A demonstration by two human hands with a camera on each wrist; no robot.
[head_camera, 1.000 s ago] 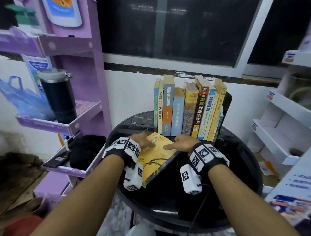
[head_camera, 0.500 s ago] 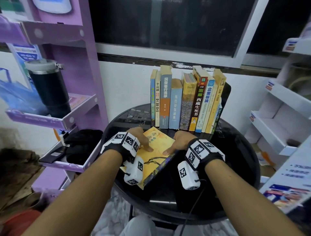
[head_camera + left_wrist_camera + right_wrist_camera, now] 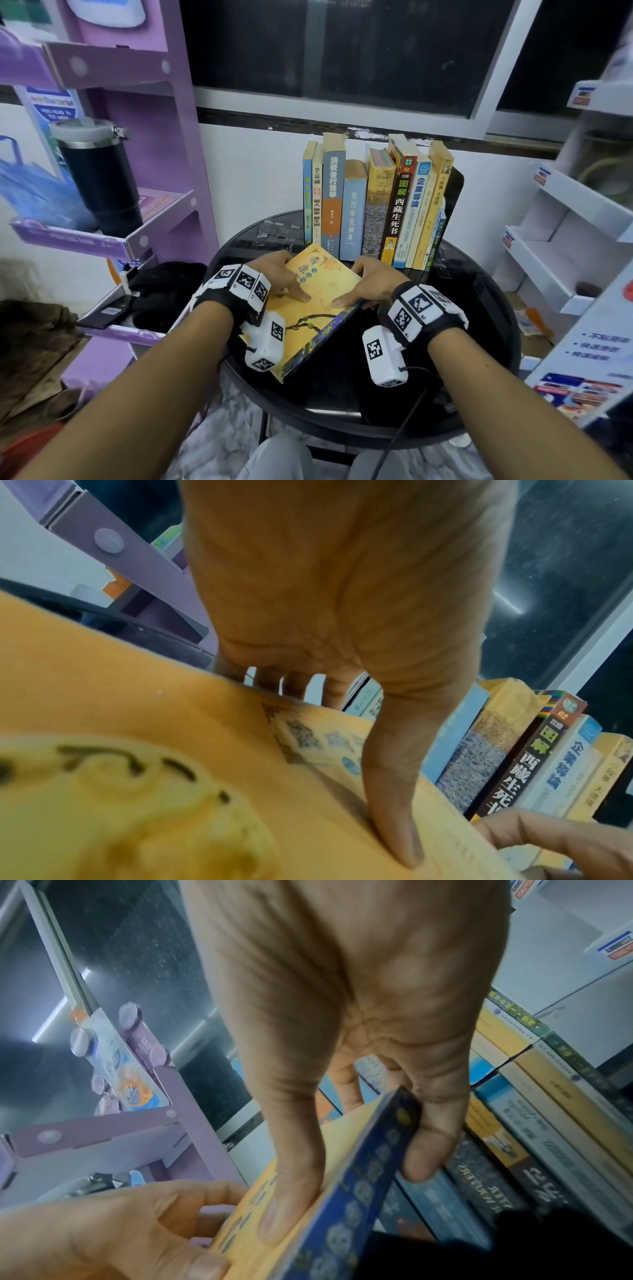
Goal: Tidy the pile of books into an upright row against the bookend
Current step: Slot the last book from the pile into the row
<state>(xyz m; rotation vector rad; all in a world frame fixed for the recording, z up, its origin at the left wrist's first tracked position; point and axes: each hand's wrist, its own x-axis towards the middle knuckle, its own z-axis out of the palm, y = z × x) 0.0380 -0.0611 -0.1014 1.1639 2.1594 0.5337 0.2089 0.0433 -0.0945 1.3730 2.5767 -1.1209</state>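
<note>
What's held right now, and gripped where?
The yellow book: left hand grips its left edge, right hand its blue spine edge, thumbs on the cover.

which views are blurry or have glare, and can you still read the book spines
Head view: sharp at the centre, spines of the upright books legible, edges smeared and bent. Left wrist view: yellow book blurred up close, spines readable. Right wrist view: dim and soft, light streaks reflected in the window.

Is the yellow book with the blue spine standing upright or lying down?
Lying down, tilted: the yellow book shows its cover upward, gripped by left hand and right hand.
</note>
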